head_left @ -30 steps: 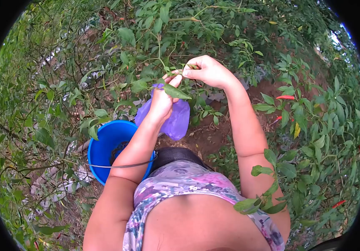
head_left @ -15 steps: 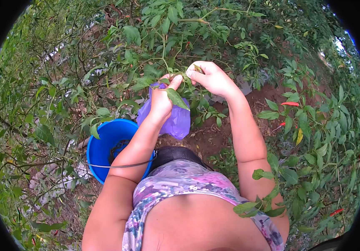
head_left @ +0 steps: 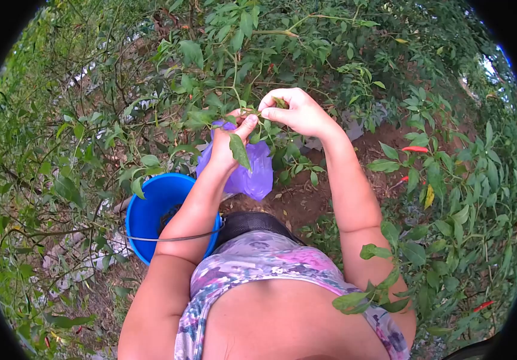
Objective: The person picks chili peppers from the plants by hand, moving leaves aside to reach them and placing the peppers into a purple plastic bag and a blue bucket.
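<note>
Both hands are raised to a thin green twig (head_left: 252, 111) of a chilli plant (head_left: 234, 54) in front of the body. The right hand (head_left: 297, 113) is closed around the twig's outer part, with thumb and forefinger pinched at a small green stem tip (head_left: 280, 102); whether a fruit is enclosed cannot be told. The left hand (head_left: 231, 141) is positioned just beside and below the right hand, its thumb and forefinger pinched on the same twig, while the remaining fingers are curled around the neck of a purple plastic bag (head_left: 249, 171). The bag is suspended from that hand and hangs above the bare red-brown soil (head_left: 294, 201). A drooping green leaf (head_left: 238, 150) lies across the back of the left hand. A blue bucket (head_left: 150, 207) is carried at the left forearm, its thin wire handle (head_left: 174, 239) being stretched across the arm; dark contents are visible inside but cannot be identified. Ripe red chillies (head_left: 415, 149) are seen on a neighbouring plant, well apart from the right hand, toward the right edge of the plot. A floral garment (head_left: 258, 264) is visible at the lower centre.
</note>
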